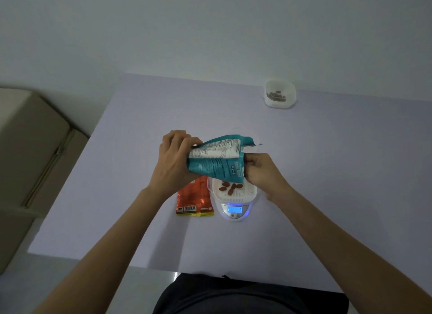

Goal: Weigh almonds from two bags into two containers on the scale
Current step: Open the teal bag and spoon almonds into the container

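Observation:
My left hand [174, 160] grips the bottom end of a teal almond bag [216, 160], held tilted over a white container [247, 193] that sits on the scale [235, 210]. My right hand [259, 171] pinches the bag's open end right above the container. Several almonds [230, 187] lie in the container. The scale's display glows blue. An orange bag [194, 199] lies flat on the table just left of the scale. A second white container [280, 93] holding several almonds stands at the far right of the table.
The pale lilac table [140, 173] meets a white wall at its far edge. A beige cabinet or couch [28, 150] stands to the left, below table level. My dark-clothed lap shows at the near edge.

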